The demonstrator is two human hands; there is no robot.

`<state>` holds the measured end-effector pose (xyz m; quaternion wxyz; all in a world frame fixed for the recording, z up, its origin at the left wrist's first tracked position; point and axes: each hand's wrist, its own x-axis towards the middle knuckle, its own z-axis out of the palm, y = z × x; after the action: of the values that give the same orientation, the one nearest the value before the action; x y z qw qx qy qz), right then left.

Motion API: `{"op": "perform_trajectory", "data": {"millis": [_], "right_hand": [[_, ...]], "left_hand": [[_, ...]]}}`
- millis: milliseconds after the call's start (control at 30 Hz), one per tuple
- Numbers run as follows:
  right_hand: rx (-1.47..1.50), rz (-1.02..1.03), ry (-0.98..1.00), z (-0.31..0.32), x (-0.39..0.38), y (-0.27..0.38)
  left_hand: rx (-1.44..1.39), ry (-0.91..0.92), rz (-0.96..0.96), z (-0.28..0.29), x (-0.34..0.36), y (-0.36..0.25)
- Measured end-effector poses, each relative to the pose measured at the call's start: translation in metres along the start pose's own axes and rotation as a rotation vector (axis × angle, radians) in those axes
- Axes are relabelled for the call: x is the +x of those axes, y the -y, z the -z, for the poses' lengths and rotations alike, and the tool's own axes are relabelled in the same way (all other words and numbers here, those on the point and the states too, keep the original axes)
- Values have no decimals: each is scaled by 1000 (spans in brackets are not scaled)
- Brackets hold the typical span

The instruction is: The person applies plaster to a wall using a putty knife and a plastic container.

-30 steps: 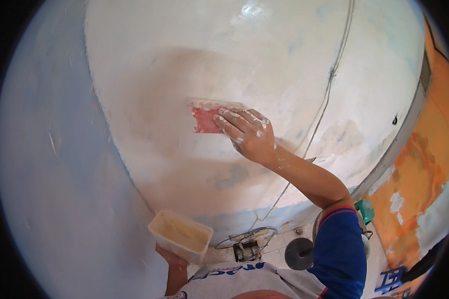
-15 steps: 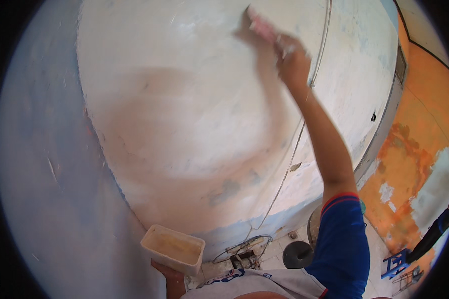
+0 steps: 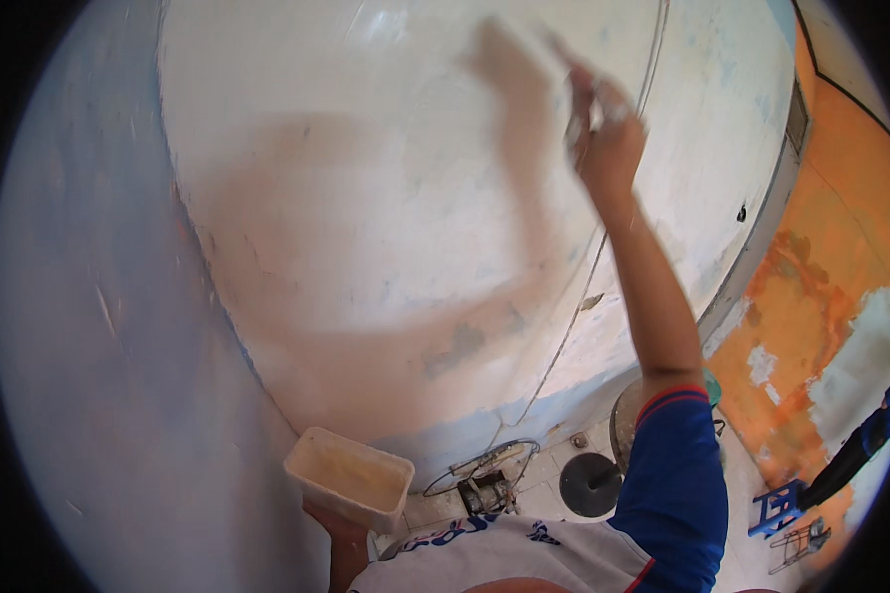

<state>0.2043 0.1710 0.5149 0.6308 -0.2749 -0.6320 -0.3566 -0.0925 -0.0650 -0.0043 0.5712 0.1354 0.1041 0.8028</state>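
At wall (image 3: 405, 217): right hand (image 3: 608, 138) pinches blurred spreader (image 3: 567, 55), likely between strokes; left hand (image 3: 338, 524) supports tub (image 3: 341, 502), grip hidden. Restroke needs flat contact.

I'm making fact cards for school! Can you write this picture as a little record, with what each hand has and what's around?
Left hand: holding a pale rectangular plastic tub, open side up
Inside tub: yellowish; contents unclear
Right hand: raised, gripping a flat reddish spreader, blurred
Ahead: whitish patchy wall with shadows and a thin cord
Left side: bluish-grey wall
Right side: orange wall with peeled patches
Floor, lower right: blue stool
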Motion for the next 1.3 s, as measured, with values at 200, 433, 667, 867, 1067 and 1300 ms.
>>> {"op": "perform_trajectory", "data": {"millis": [200,433,667,867,1067,1300], "right_hand": [[-244,44,73,-39,-20,-36],[213,388,609,-8,-233,69],[37,216,42,-22,-41,34],[-90,573,235,-62,-136,29],[155,515,447,-21,-164,56],[-253,440,149,-57,-61,22]], "left_hand": [[-52,-112,24,29,3,-2],[11,-118,1,23,3,1],[57,-67,-47,34,-2,-7],[-64,-135,-55,48,2,4],[-33,-217,-2,21,4,-2],[-56,-192,-10,17,8,1]]}}
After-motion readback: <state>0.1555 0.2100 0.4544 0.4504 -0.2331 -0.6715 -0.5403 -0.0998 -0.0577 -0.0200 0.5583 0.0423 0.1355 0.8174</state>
